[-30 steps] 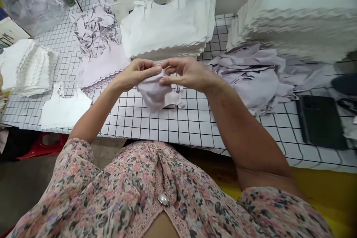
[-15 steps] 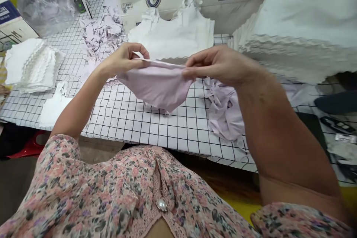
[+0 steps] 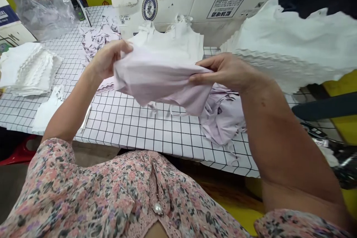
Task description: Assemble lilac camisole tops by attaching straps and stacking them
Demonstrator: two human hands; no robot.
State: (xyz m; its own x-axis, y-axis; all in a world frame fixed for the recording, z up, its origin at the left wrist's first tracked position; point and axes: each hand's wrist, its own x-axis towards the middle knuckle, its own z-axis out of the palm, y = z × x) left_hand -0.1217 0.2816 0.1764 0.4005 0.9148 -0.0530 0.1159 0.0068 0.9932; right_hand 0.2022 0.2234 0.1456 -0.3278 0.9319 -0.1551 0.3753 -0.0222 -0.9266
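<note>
Stretched between my two hands above the table is a pale lilac camisole top (image 3: 158,81), blurred by motion, with thin straps dangling from its lower edge. My left hand (image 3: 107,57) is closed on its left end, thumb on top. At the other end, my right hand (image 3: 220,70) pinches the cloth between thumb and fingers, and a corner hangs below it. Behind the lilac cloth lies a stack of white camisole tops (image 3: 170,42), partly covered. Under my right wrist sits a crumpled heap of lilac pieces (image 3: 223,119).
A grid-patterned cloth (image 3: 134,126) covers the table. White garment stacks stand at the left (image 3: 30,68) and right (image 3: 290,48). Lilac scraps (image 3: 100,35) lie at the back left, near a clear plastic bag (image 3: 46,11). A printed carton (image 3: 178,3) stands along the back.
The lilac top has opened out wider and shows more cloth. My left hand has moved left and my right hand slightly right. The camera view has shifted a little.
</note>
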